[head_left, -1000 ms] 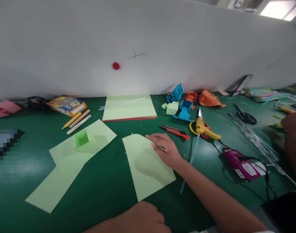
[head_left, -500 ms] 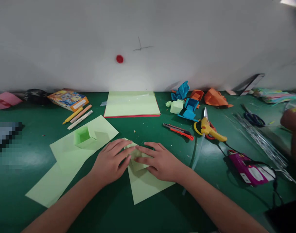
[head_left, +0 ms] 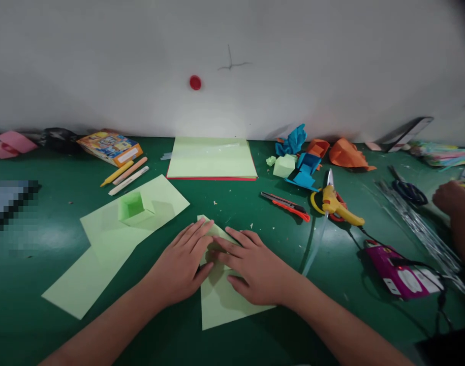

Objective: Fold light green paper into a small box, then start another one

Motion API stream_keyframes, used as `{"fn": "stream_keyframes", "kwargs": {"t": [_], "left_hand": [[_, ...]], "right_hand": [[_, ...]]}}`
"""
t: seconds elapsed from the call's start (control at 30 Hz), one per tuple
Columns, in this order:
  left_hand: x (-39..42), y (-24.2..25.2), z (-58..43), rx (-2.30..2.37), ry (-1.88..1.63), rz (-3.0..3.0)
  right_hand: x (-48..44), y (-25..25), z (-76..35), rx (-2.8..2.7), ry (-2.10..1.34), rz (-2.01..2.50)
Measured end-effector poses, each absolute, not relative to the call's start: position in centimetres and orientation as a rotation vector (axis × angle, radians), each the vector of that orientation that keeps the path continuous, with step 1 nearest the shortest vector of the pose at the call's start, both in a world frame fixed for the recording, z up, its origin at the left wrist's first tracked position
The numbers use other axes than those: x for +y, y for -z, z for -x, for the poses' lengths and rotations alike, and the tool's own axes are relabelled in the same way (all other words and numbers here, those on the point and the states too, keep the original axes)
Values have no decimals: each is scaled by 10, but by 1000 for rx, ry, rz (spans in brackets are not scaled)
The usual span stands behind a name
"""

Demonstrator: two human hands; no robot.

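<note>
Both hands rest on a pale green sheet of paper (head_left: 219, 307) in front of me. My left hand (head_left: 182, 267) lies along its left edge, fingers stretched forward near the top corner. My right hand (head_left: 257, 267) has its fingers spread over a folded part of the sheet, with fingertips almost meeting those of the left. The hands hide much of the fold. To the left, a small open green paper box (head_left: 136, 208) stands on another pale green sheet (head_left: 171, 195). A further pale green strip (head_left: 75, 287) reaches toward my left forearm.
Behind lies a paper stack (head_left: 209, 160). Right of it are folded paper pieces (head_left: 306, 170), a box cutter (head_left: 285, 205), scissors (head_left: 330, 178) and a yellow glue gun (head_left: 341, 207) wired to a purple box (head_left: 400, 274). Markers (head_left: 129, 180) lie left. Another person's hand (head_left: 453, 203) is far right.
The view has shifted slightly. My hands have slid a little toward me along the sheet, and my right thumb now shows apart from the fingers. The sheet has turned slightly.
</note>
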State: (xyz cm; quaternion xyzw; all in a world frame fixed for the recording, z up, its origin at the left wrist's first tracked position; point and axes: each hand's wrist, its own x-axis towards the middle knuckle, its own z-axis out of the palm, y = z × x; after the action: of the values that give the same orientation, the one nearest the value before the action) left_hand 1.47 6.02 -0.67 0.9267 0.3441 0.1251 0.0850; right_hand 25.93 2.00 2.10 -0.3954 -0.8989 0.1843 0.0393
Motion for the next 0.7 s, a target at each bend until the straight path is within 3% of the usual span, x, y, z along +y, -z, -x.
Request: {"fn": "stream_keyframes", "kwargs": {"t": [0.7], "left_hand": [[59,2,1,912,-251,-2818]], "right_hand": [[1,-15,-245,-2754,-419,1308]]}}
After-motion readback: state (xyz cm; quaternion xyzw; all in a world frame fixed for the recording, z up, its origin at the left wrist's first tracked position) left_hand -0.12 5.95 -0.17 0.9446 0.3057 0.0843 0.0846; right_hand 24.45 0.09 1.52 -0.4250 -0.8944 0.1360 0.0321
